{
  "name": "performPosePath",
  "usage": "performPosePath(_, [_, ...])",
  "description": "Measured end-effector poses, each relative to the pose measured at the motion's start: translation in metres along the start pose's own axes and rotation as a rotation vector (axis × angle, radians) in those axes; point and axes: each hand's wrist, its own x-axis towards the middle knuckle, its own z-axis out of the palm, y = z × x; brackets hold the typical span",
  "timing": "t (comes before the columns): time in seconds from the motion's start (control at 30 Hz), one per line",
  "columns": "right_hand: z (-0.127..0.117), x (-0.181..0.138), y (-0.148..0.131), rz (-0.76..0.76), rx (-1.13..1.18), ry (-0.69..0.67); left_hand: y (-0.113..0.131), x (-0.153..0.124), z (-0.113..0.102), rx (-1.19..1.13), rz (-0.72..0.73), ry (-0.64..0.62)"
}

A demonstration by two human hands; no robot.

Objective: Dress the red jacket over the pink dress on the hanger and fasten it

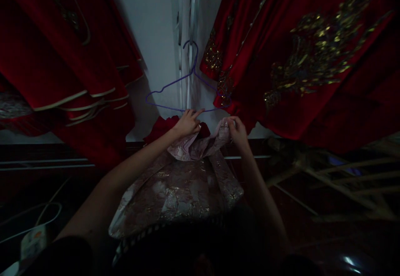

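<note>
A pale pink garment with gold pattern (181, 188) hangs down in front of me, its top edge bunched between my hands. My left hand (187, 123) grips that top edge, with the index finger stretched out to the bottom bar of a purple wire hanger (175, 85). My right hand (236, 129) pinches the garment's other upper corner, just below the hanger's right end. The hanger hangs by its hook on a white vertical rail (189, 26) on the wall.
Red garments with cream trim (71, 72) hang at the left. Red garments with gold embroidery (312, 55) hang at the right. A red cloth (159, 128) lies behind the pink garment. White cable and a power strip (34, 236) lie at the lower left. Pale sticks (337, 180) spread at the right.
</note>
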Motion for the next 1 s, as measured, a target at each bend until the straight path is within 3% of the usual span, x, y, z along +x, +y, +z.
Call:
performPosePath(0.13, [-0.002, 0.009, 0.022, 0.104, 0.078, 0.109, 0.012, -0.017, -0.012, -0.026, -0.067, 0.021])
performPosePath(0.33, [-0.004, 0.013, 0.044, 0.249, 0.182, 0.239, 0.007, -0.050, -0.067, -0.060, -0.002, -0.036])
performPosePath(0.47, [-0.005, 0.013, 0.046, 0.263, 0.219, 0.243, -0.001, -0.067, -0.089, -0.059, 0.014, -0.072])
performPosePath(0.73, [0.001, 0.012, 0.037, 0.247, 0.295, 0.212, 0.003, -0.061, -0.082, 0.003, 0.028, -0.075])
performPosePath(1.0, [0.008, 0.021, 0.010, 0.116, 0.138, 0.185, 0.005, -0.051, -0.071, -0.128, 0.017, -0.083])
